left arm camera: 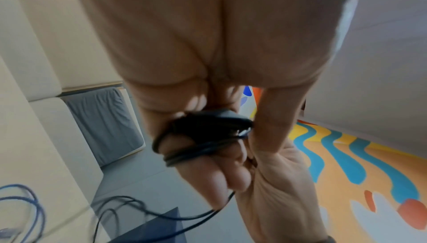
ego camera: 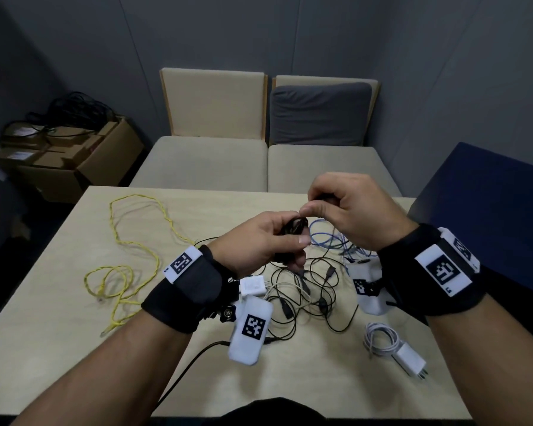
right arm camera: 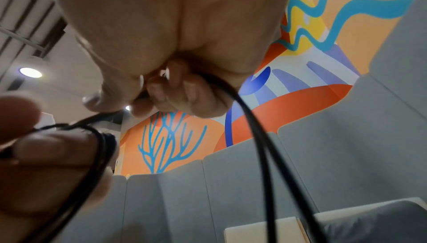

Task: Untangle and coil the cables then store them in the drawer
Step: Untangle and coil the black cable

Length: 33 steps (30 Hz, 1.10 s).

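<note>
My left hand is held above the table and grips a small coil of black cable, its loops wound around the fingers. Just to its right, my right hand pinches the same black cable between thumb and curled fingers, and two strands hang down from it. Beneath both hands lies a tangle of black cables on the beige table. A blue cable sits behind the tangle, and a yellow cable sprawls at the left.
A coiled white cable with its charger lies at the front right. A small white plug rests near my left wrist. Beige seats stand behind the table, cardboard boxes at the far left, a dark blue surface at the right.
</note>
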### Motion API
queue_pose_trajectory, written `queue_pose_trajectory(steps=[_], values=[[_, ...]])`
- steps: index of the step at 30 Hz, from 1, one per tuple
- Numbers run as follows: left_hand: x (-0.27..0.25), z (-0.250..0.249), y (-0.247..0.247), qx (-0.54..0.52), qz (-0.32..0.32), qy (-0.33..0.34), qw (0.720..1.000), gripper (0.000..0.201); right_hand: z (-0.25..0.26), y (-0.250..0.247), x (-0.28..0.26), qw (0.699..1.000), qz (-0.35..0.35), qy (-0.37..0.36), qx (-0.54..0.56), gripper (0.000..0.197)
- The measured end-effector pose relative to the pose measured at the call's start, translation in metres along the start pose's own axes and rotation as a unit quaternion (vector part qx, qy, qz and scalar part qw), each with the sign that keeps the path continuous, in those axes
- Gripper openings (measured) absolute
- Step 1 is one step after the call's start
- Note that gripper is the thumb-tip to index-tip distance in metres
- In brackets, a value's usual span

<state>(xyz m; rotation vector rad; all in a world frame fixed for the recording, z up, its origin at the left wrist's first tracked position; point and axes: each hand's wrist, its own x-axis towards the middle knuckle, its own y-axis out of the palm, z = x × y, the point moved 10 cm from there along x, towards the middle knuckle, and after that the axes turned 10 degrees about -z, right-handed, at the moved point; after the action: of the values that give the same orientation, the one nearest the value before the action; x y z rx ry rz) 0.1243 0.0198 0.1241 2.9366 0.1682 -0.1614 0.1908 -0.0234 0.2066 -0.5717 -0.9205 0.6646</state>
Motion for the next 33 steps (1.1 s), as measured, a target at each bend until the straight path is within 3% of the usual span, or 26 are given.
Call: queue_pose_trajectory(steps=[3,6,10,12,14,18,22,26,30,33], values=[[-0.004,0.001,0.011,-0.030,0.039,-0.027,0.998,0.006,0.000,-0.004,-0.001,0.998,-0.024,0.010,0.051,0.025],[-0.008,-0.008,0.020,-0.106,0.079,-0.019,0.991,0.010,-0.011,-0.003,-0.004,0.985,-0.049,0.069,0.151,0.022],[-0.008,-0.030,0.030,-0.264,0.108,0.002,0.958,0.034,-0.035,0.019,-0.017,0.960,-0.059,0.160,0.222,0.029],[-0.002,-0.036,0.021,-0.309,0.080,0.016,0.948,0.036,-0.043,0.035,-0.029,0.943,-0.054,0.200,0.261,0.022],[0.003,-0.040,0.008,-0.316,0.035,0.039,0.947,0.037,-0.039,0.047,-0.041,0.942,-0.049,0.205,0.262,0.029],[0.009,-0.038,-0.007,-0.306,-0.023,0.071,0.949,0.035,-0.032,0.066,-0.063,0.947,-0.001,0.223,0.233,0.022],[0.015,-0.037,-0.017,-0.300,-0.053,0.087,0.949,0.035,-0.013,0.090,-0.076,0.971,0.088,0.166,0.150,0.022],[0.021,-0.032,-0.048,-0.229,-0.156,0.105,0.955,0.031,-0.007,0.096,-0.089,0.973,0.155,0.146,0.088,0.010],[0.019,-0.026,-0.081,-0.166,-0.233,0.127,0.950,0.028,-0.002,0.076,-0.086,0.975,0.143,0.147,0.082,0.015],[0.017,-0.021,-0.098,-0.122,-0.267,0.125,0.948,0.026,-0.002,0.055,-0.080,0.966,0.115,0.187,0.135,0.020]])
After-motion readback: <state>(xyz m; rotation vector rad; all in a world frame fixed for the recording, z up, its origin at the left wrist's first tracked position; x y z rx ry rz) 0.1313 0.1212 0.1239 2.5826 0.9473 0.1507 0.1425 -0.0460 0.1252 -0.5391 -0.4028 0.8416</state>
